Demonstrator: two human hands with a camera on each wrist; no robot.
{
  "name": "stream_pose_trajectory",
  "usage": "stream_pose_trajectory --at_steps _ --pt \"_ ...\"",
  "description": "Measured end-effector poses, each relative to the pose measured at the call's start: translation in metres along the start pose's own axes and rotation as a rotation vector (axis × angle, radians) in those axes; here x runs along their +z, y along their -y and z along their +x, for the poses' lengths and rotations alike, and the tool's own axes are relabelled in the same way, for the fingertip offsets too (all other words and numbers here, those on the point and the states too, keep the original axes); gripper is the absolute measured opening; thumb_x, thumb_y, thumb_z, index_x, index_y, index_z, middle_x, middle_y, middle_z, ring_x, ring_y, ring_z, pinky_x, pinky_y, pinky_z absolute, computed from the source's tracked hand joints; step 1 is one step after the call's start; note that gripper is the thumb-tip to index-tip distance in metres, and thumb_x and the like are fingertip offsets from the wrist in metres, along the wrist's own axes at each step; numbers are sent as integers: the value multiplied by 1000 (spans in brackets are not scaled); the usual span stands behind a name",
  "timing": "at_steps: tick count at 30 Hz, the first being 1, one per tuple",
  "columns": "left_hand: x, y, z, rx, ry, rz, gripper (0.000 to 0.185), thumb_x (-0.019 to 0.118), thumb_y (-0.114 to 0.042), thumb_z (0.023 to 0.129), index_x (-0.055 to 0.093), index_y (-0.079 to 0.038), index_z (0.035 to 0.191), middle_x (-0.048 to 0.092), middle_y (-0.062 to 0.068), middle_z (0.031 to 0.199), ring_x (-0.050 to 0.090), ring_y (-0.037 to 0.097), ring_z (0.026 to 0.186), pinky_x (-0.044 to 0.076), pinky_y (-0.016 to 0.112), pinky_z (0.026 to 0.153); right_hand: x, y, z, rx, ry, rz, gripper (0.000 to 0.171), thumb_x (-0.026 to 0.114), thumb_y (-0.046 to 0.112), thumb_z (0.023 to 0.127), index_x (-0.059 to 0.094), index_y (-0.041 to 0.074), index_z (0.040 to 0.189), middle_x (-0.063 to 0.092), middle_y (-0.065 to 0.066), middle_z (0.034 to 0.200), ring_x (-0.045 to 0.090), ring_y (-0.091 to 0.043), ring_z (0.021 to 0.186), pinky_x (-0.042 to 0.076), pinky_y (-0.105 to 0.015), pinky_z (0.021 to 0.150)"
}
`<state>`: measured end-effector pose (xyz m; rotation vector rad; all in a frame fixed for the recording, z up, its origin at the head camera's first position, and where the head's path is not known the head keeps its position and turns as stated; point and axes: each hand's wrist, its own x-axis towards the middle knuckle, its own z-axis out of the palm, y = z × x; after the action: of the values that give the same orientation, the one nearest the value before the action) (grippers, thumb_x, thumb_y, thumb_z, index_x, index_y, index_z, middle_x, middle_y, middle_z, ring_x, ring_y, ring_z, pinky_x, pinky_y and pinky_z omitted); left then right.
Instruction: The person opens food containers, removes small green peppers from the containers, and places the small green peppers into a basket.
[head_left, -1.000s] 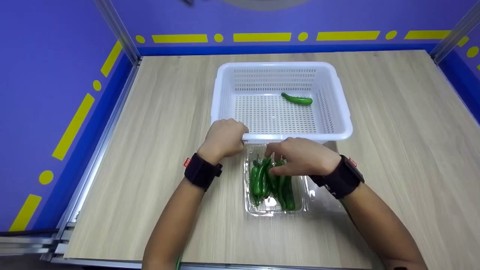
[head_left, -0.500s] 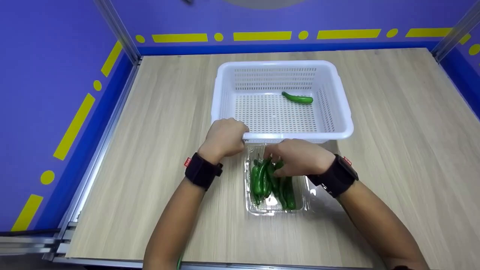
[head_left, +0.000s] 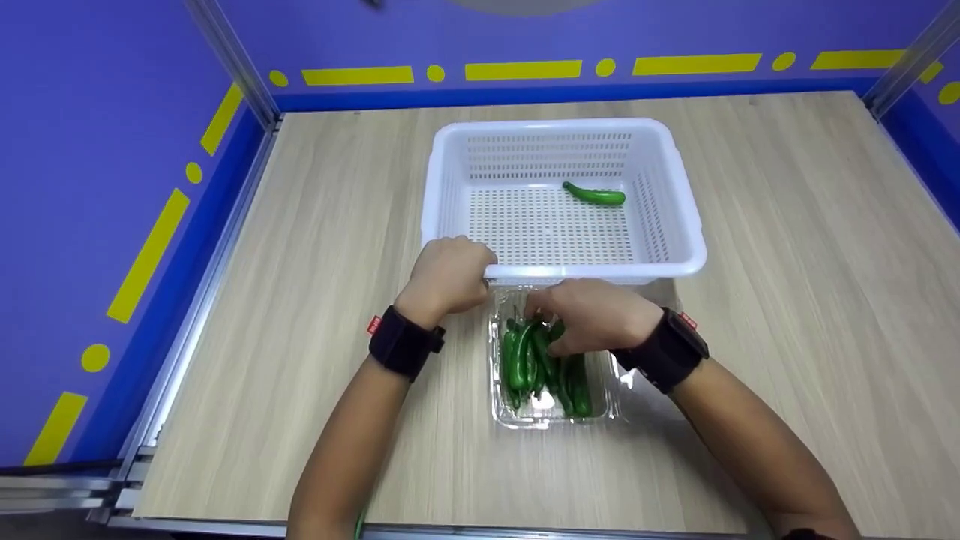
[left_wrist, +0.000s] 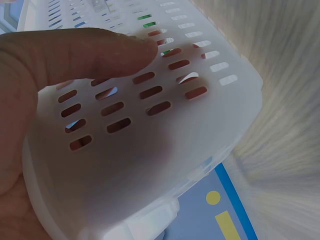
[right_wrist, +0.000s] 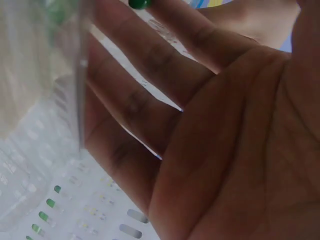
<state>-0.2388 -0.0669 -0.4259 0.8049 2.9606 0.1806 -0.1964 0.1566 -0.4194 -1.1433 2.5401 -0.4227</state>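
Note:
My left hand point(head_left: 454, 274) grips the near rim of a white perforated plastic basket point(head_left: 592, 271), toward its left corner. The left wrist view shows the thumb point(left_wrist: 100, 57) lying along the outside of the slotted wall. In front of the basket stands a clear plastic box point(head_left: 517, 424) with several green peppers point(head_left: 517, 360) lying lengthwise in it. My right hand point(head_left: 600, 319) reaches into this box, thumb and forefinger apart around the peppers' upper ends. In the right wrist view the fingers point(right_wrist: 150, 60) are long and spread beside the box wall, near a green pepper tip point(right_wrist: 139, 3).
One curved green pepper point(head_left: 596, 195) lies on the basket floor at the right. The wooden table point(head_left: 337, 225) is bordered by blue panels with yellow marks point(head_left: 525, 71) at the back and sides. Metal framing point(head_left: 240, 67) runs along the left edge.
My right hand has shifted slightly left among the peppers, and the peppers beneath its fingers have moved a little. The left hand keeps its hold on the basket rim.

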Motion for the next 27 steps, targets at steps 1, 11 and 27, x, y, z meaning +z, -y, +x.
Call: stream_pose_trajectory --at_steps 1,11,27 --pt "0 0 0 0 0 0 21 61 -4 76 50 -18 65 52 -3 65 54 19 63 50 42 59 1 0 0 -1 -1 -8 38 84 18 73 69 13 108 74 -2 101 69 -20 91 56 -40 82" --pt "0 0 -1 10 -17 -10 31 58 -1 75 37 -20 62 42 -5 62 47 17 61 48 40 57 4 3 2 2 -4 -34 31 79 24 79 70 13 107 73 -1 98 64 -16 80 54 -37 75" --pt "1 0 -1 1 -11 4 22 59 -3 75 49 -19 64 49 -5 64 53 18 62 51 42 58 6 1 4 -54 -27 -56 14 74 16 84 70 13 97 73 0 90 67 -17 79 55 -36 73"
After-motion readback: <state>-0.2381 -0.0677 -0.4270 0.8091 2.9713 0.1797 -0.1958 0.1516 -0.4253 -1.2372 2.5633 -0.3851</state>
